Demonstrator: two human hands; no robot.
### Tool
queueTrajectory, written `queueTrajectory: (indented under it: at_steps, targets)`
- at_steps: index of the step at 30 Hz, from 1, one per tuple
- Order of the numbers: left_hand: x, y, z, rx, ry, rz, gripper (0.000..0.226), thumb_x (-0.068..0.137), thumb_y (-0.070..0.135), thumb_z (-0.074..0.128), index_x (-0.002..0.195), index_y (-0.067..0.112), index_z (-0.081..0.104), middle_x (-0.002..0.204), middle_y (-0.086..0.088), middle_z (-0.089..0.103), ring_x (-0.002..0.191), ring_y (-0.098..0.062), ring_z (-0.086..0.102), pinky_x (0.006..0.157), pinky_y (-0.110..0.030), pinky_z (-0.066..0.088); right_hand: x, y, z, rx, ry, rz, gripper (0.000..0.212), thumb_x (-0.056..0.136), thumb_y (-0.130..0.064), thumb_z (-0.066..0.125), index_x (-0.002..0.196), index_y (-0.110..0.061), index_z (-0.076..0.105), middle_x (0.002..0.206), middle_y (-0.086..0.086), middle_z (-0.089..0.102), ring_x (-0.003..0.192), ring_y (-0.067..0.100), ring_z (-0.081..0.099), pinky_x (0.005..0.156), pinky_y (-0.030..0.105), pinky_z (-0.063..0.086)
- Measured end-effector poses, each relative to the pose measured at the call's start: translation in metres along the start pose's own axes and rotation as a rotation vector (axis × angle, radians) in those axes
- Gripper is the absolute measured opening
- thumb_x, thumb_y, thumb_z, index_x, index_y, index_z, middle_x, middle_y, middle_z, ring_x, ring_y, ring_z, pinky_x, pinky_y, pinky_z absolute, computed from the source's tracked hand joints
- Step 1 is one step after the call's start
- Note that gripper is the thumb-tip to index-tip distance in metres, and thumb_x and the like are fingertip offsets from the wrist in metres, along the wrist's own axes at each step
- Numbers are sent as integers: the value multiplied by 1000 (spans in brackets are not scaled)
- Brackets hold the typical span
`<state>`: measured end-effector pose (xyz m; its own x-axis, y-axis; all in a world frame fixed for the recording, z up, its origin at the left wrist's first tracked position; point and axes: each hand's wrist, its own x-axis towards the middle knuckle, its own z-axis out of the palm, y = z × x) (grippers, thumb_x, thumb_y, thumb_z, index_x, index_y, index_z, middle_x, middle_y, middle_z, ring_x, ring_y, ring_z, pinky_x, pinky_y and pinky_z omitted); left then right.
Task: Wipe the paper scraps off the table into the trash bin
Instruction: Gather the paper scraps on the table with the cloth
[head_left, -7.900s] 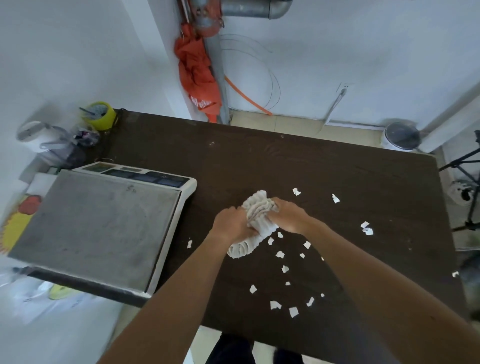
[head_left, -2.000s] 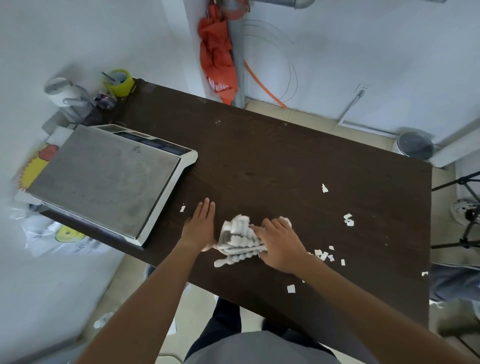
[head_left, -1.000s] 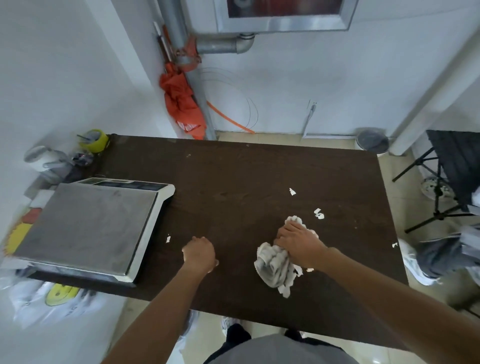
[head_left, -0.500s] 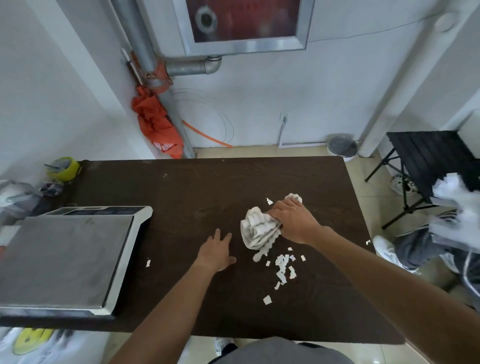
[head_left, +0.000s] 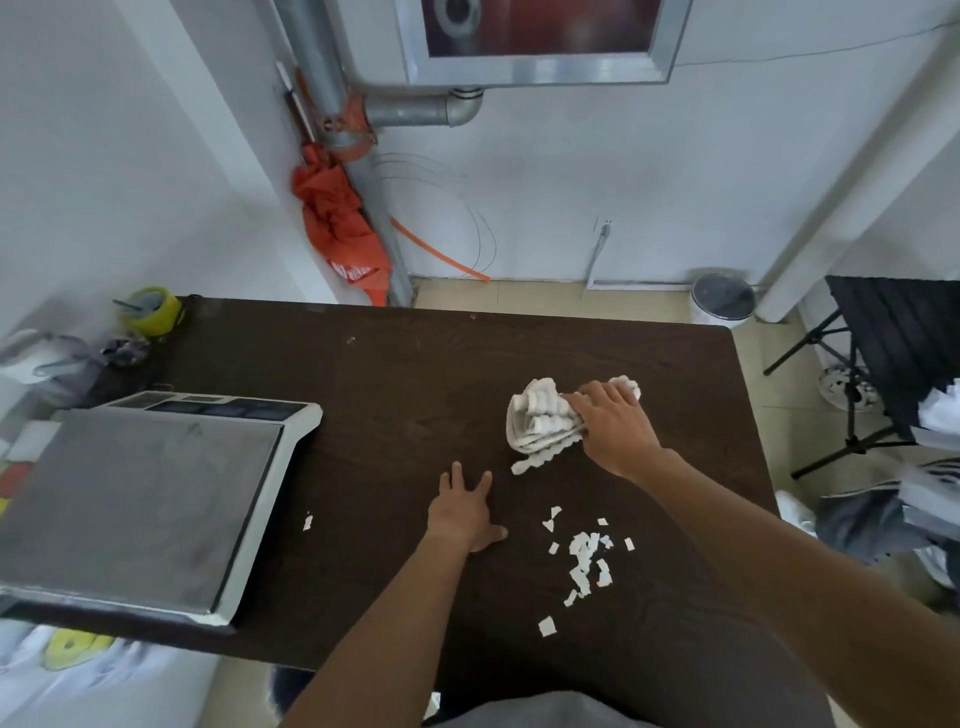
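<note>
Most paper scraps (head_left: 587, 561) lie bunched close to the table's near edge, right of centre, probably gathered there for one sweep. A lone scrap (head_left: 308, 522) sits to the left, by the scale (head_left: 140, 499). Just beyond the pile, the left hand (head_left: 465, 512) rests flat with fingers spread, holding nothing, likely bracing. Farther off, the right hand (head_left: 615, 426) curls over a bunched white cloth (head_left: 540, 418), gripping it against the dark wooden table (head_left: 395, 374), seemingly set to drag toward the pile. Past the far right corner a small trash bin (head_left: 722, 299) stands on the tiled floor by the white wall, well apart from the scraps.
</note>
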<state>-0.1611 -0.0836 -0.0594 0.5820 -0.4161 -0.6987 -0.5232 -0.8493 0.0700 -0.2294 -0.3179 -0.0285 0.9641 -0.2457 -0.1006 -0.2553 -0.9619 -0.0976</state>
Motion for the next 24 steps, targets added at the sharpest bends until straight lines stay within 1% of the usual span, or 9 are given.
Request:
queueTrajectory:
  at_steps: [2,5,7,10,13,17,20,24]
  targets:
    - [1,1,-2,-9,-8,-5,93,94,49,61,160,34,-3,166,-12,-17,154,-33,-6,118,-48,29,19,2,0,-19,13,10,62,84,-19,60,143,-26,44,135,2,49,131,24,42,116,40,20]
    - [3,-2,-1,7,-18,-13,92,96,39,60,160,35,-5,166,-11,-19,154,-32,-7,116,-47,31,46,4,-3,-56,-7,24,61,83,-17,59,142,-25,44,134,5,49,129,26,44,115,42,25]
    - [5,-4,-1,25,-23,-19,91,95,37,60,159,37,-5,166,-10,-19,154,-32,-6,115,-47,33,57,7,-2,-98,-28,37,63,83,-16,59,143,-24,42,134,6,49,128,27,44,114,42,27]
    - [8,-2,-6,34,-57,-26,92,94,36,60,159,38,-5,166,-9,-19,154,-31,-6,114,-48,32,60,17,4,-132,-122,59,60,86,-15,57,143,-21,41,135,8,50,129,28,46,112,42,31]
    - [7,-1,-9,25,-100,-42,97,91,35,64,159,38,-5,166,-9,-20,154,-31,-8,116,-51,29,52,19,12,-157,-197,33,65,87,-17,56,148,-20,35,137,8,49,130,29,45,114,42,29]
    - [8,-2,-10,24,-118,-47,101,88,32,67,159,38,-5,166,-10,-21,154,-31,-7,116,-51,28,33,22,19,-138,-205,23,69,85,-17,55,150,-23,32,135,6,48,132,28,42,115,40,25]
    - [6,-2,-11,30,-120,-50,102,88,34,67,159,38,-6,166,-10,-21,154,-32,-6,117,-49,27,13,24,21,-115,-209,55,64,85,-18,54,147,-23,37,132,6,49,130,28,44,113,40,26]
    - [4,-3,-13,42,-141,-55,105,88,39,70,159,38,-7,165,-9,-21,154,-31,-7,118,-51,26,-14,27,24,-100,-215,136,46,87,-23,53,132,-20,49,124,6,53,123,29,49,108,39,31]
